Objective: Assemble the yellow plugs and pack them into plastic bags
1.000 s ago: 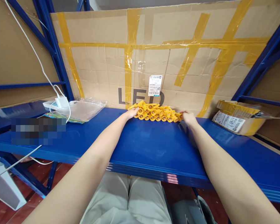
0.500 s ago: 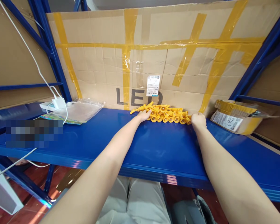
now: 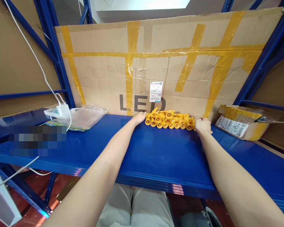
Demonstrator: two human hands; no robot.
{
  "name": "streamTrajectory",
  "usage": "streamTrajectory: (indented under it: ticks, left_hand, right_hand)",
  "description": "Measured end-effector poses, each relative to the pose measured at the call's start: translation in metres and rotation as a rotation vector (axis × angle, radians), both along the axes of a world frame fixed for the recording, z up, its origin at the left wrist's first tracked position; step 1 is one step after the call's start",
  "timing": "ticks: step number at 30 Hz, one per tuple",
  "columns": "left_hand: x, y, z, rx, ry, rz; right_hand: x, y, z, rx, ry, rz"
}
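Note:
A stacked heap of several yellow pieces with round cup-like ends (image 3: 171, 120) lies on the blue shelf, close to the cardboard at the back. At the heap's left end is my left hand (image 3: 139, 118), its fingers closed; what they hold, if anything, is hidden. My right hand (image 3: 203, 126) is at the right end, fingers curled against the yellow pieces, and its grip is too small to make out. The round ends of the lower row face me.
Behind stands a large taped cardboard sheet (image 3: 99, 82) marked LED. A taped carton (image 3: 241, 123) sits at the right. On the left are a plastic-wrapped packet (image 3: 85, 116), a white plug (image 3: 62, 109) with cables and a blurred dark object (image 3: 38, 140). Blue posts flank the shelf.
My left hand has moved left to the heap's end, and the loose yellow piece that stuck out there no longer shows. The view has tilted up slightly. My right hand stays at the right end.

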State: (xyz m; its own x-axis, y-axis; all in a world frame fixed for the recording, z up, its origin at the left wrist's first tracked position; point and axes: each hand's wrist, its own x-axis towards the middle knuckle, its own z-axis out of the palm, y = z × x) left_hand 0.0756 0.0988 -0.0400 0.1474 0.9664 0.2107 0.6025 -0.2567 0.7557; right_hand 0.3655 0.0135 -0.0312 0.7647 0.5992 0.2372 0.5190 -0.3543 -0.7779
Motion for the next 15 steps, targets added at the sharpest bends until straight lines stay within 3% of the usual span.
streamTrajectory:
  ticks: [4, 9, 15]
  left_hand:
    - [-0.003, 0.0, -0.002, -0.021, 0.011, 0.025]
    - [0.014, -0.001, -0.004, -0.044, 0.053, -0.018]
    - [0.027, 0.002, -0.002, -0.036, 0.058, 0.044]
  right_hand:
    - [-0.002, 0.0, -0.001, 0.008, -0.027, 0.016]
    - [-0.002, -0.001, -0.001, 0.035, 0.002, 0.025]
    - [-0.002, -0.001, 0.001, 0.015, -0.017, 0.038]
